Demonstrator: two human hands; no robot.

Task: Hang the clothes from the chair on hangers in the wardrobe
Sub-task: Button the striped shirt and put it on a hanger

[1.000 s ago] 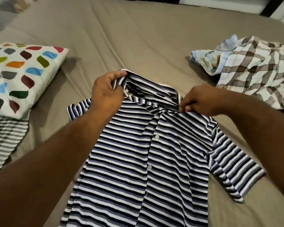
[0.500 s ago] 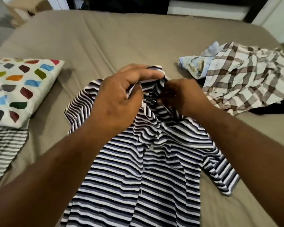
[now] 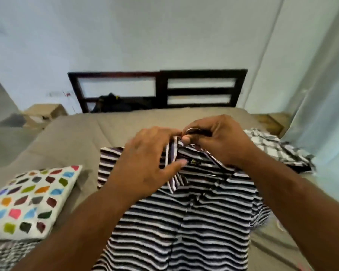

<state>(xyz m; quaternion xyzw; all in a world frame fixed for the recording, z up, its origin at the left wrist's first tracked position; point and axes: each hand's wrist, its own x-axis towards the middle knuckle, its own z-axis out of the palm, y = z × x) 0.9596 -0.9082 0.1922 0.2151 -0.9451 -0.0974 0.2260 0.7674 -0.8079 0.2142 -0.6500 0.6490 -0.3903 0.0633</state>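
A navy and white striped polo shirt (image 3: 184, 222) hangs in front of me, lifted off the bed. My left hand (image 3: 145, 163) pinches its collar between thumb and fingers. My right hand (image 3: 217, 141) is curled round the metal hook of a hanger (image 3: 192, 132) at the neck opening. A thin dark arm of the hanger shows inside the collar; the rest of it is hidden in the shirt.
The brown bed (image 3: 76, 137) lies below with a dark slatted headboard (image 3: 160, 90) at the wall. A white pillow with coloured patches (image 3: 31, 200) sits at left. A plaid shirt pile (image 3: 278, 151) lies at right. A striped cloth (image 3: 8, 255) shows at lower left.
The view tilted up from the bed to the wall. Both hands came together at the collar and raised the shirt off the bed. The hanger hook now shows in my right hand.
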